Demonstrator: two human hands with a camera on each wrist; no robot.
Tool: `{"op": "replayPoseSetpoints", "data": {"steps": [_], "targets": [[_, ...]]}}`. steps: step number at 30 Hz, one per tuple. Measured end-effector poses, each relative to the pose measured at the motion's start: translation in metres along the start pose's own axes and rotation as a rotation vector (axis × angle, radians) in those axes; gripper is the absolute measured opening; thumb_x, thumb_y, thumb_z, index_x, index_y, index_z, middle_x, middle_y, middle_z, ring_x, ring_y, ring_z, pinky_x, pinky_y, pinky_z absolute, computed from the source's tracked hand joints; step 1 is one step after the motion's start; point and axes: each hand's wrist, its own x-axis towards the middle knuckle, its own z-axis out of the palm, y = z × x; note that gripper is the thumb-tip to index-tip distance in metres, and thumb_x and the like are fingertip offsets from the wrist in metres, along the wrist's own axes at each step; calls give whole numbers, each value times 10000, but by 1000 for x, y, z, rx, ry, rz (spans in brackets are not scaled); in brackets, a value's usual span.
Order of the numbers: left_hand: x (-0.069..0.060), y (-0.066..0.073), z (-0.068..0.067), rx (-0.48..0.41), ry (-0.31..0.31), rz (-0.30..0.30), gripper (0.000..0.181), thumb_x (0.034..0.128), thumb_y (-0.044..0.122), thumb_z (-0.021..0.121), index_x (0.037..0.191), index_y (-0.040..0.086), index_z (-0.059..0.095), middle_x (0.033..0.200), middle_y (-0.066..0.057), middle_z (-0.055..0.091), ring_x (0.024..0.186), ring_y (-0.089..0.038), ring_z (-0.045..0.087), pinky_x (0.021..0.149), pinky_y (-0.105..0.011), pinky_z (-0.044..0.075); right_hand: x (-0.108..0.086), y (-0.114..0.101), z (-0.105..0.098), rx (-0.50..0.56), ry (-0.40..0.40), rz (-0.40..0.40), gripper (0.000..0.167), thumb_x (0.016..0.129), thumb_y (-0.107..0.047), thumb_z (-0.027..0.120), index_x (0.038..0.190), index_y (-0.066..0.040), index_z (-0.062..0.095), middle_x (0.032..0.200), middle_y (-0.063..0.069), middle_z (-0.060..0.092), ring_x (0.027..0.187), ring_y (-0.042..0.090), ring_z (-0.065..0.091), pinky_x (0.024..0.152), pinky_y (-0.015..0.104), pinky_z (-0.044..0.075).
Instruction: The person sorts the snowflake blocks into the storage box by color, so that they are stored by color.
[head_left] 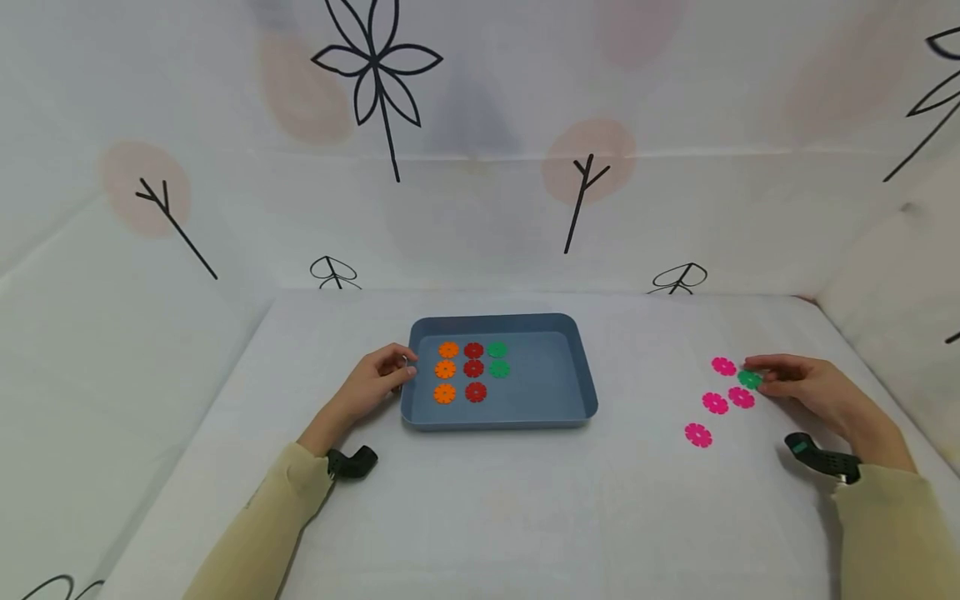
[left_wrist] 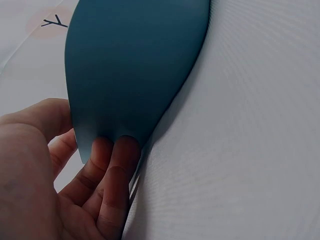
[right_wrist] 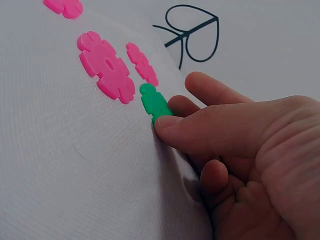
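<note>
At the left end of a blue-grey tray (head_left: 517,417), my left hand (head_left: 372,382) grips the rim. In the left wrist view, fingertips (left_wrist: 127,150) press the tray's outer wall (left_wrist: 135,65) and the thumb is at its edge. Inside the tray lie three orange flower-shaped discs (head_left: 446,369), three red ones (head_left: 473,368) and two green ones (head_left: 498,369), in columns. Far to the right, my right hand (head_left: 821,396) pinches a green flower-shaped disc (right_wrist: 156,104) between thumb and forefinger, close to the cloth.
Several pink flower-shaped discs (head_left: 715,403) lie on the white cloth (head_left: 525,517) beside the right hand. A patterned cloth wall (head_left: 480,217) stands behind the table, with side walls left and right. The tray's right half shows bare bottom.
</note>
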Motion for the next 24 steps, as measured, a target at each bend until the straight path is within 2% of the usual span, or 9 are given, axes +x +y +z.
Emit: {"op": "replayPoseSetpoints", "data": {"steps": [5,12,20,22,24], "targets": [[0,0,0,5,1,-1,247,999,99,608,1196,-50,598,853,-128,550,705,-349,514,585,-260,423,0,0,2,-10,16,-7,524,971,-167,642,1419,27,449,1385,263,416,1106,239,386,730,135,464],[-1,2,-1,7,-2,5,248,998,91,607,1195,-59,595,861,-131,555,712,-365,516,587,-258,424,0,-1,2,-4,31,16,557,951,-126,655,1429,30,414,1318,274,401,1106,341,359,695,169,481],[-1,3,0,8,-2,0,251,997,91,608,1196,-62,597,868,-139,558,720,-379,520,589,-256,425,-6,-1,-1,33,1,55,554,1001,-264,609,1422,42,419,1448,340,300,1276,546,246,709,195,454],[-1,2,0,9,-1,-5,254,997,95,610,1198,-60,598,869,-136,556,723,-378,521,590,-257,426,-7,-2,-1,47,-3,55,542,1011,-292,590,1402,48,435,1445,338,310,1260,523,275,711,182,459],[-1,2,0,8,-1,-11,256,997,101,612,1199,-56,598,873,-130,558,729,-378,524,591,-257,427,-7,-3,-1,56,4,51,536,1014,-324,579,1378,51,458,1423,325,342,1199,442,345,701,161,470]]}}
